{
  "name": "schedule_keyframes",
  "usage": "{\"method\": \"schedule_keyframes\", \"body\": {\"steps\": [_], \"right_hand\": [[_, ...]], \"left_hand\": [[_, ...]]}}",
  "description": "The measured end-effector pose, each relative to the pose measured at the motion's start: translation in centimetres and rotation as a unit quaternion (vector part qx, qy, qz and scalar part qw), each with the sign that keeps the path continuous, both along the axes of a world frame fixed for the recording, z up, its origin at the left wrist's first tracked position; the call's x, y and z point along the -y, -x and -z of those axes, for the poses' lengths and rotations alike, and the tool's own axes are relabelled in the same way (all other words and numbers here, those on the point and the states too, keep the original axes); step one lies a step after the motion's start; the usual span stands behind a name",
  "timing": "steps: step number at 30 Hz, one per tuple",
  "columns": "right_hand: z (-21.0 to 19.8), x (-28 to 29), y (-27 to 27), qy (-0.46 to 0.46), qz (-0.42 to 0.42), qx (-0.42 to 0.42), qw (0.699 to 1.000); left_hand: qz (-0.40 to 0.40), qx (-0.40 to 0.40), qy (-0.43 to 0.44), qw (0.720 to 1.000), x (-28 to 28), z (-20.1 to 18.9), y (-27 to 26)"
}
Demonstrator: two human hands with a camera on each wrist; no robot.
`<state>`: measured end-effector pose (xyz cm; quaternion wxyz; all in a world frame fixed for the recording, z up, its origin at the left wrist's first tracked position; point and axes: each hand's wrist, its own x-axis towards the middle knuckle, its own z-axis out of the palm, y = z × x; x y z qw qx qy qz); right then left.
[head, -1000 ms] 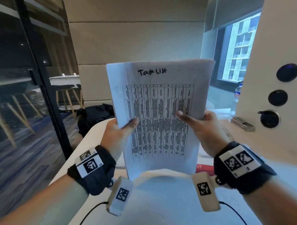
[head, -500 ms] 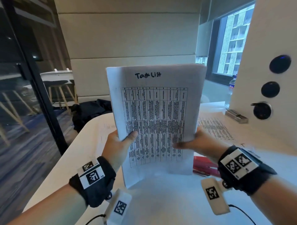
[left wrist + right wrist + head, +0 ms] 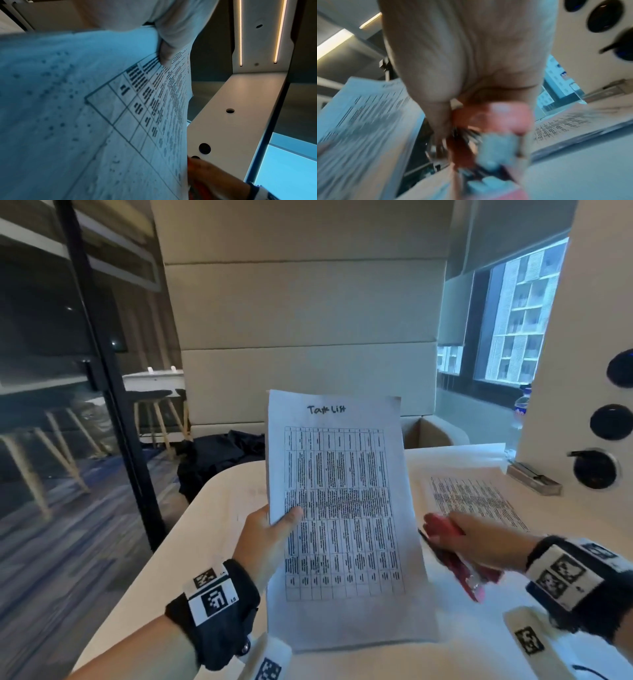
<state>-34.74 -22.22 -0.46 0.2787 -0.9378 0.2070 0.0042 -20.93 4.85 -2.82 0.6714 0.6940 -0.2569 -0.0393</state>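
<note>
A printed sheaf of paper [image 3: 342,508] headed "Task List" stands upright over the white table [image 3: 222,508]. My left hand [image 3: 270,529] pinches its left edge, thumb [image 3: 165,54] on the printed face [image 3: 120,108]. To the right of the paper, my right hand [image 3: 479,542] grips a red stapler [image 3: 455,563] low over the table. In the right wrist view the stapler [image 3: 488,135] is blurred under the palm, with the paper [image 3: 359,115] to its left.
Another printed sheet [image 3: 479,498] lies flat on the table behind my right hand. A small metal object [image 3: 532,478] sits by a white panel with black knobs [image 3: 613,422] at the right. A bottle [image 3: 520,409] stands by the window. Dark fabric [image 3: 219,453] lies beyond the table.
My right hand let go of the paper's right edge, dropped to the table and took hold of the red stapler. The left hand alone now holds the paper, lower and further out.
</note>
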Motion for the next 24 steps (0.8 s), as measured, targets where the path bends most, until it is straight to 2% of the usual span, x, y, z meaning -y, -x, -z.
{"method": "schedule_keyframes", "body": {"steps": [1,3,4,5,7,8,9,10,11,13,17,20,24], "right_hand": [[-0.9,-0.2,-0.2,-0.083,0.031,0.089,0.992],[-3.0,-0.4,-0.9,-0.141,0.115,0.269,0.946],[-4.1,-0.6,-1.1,-0.155,0.143,0.353,0.912],[-5.6,-1.0,-1.4,-0.182,0.145,0.445,0.865],[-8.3,-2.0,-1.9,-0.245,0.085,0.618,0.742],[-9.7,-2.6,-2.1,-0.252,0.039,0.673,0.694],[-10.8,-3.1,-2.4,-0.245,-0.004,0.707,0.663],[-11.9,-3.7,-2.8,-0.233,-0.035,0.728,0.644],[-12.8,-4.4,-3.1,-0.225,-0.054,0.737,0.635],[-13.7,-5.3,-3.9,-0.218,-0.062,0.739,0.634],[-13.2,-7.1,-5.3,-0.235,-0.052,0.708,0.664],[-12.5,-8.5,-5.6,-0.255,-0.029,0.693,0.673],[-12.4,-9.4,-6.2,-0.280,-0.006,0.691,0.666]], "left_hand": [[-0.001,-0.001,-0.003,1.000,-0.1,0.0,0.0],[0.001,-0.004,-0.003,1.000,-0.1,0.1,0.0],[0.003,-0.007,-0.001,1.000,0.0,0.1,0.0],[0.003,-0.015,0.001,1.000,0.2,0.2,-0.1],[0.021,-0.027,0.002,0.999,0.6,0.2,0.2],[0.035,-0.026,0.002,0.999,0.7,0.2,0.5],[0.049,-0.024,-0.002,0.999,0.9,0.1,0.9],[0.065,-0.022,-0.002,0.998,1.1,-0.1,1.3],[0.080,-0.020,0.003,0.997,1.3,-0.3,1.7],[0.102,-0.025,0.008,0.994,1.7,-0.6,2.5],[0.156,-0.018,-0.010,0.988,2.1,-1.4,4.1],[0.166,-0.012,-0.026,0.986,2.2,-1.7,4.9],[0.166,0.015,-0.051,0.985,2.3,-1.4,5.0]]}}
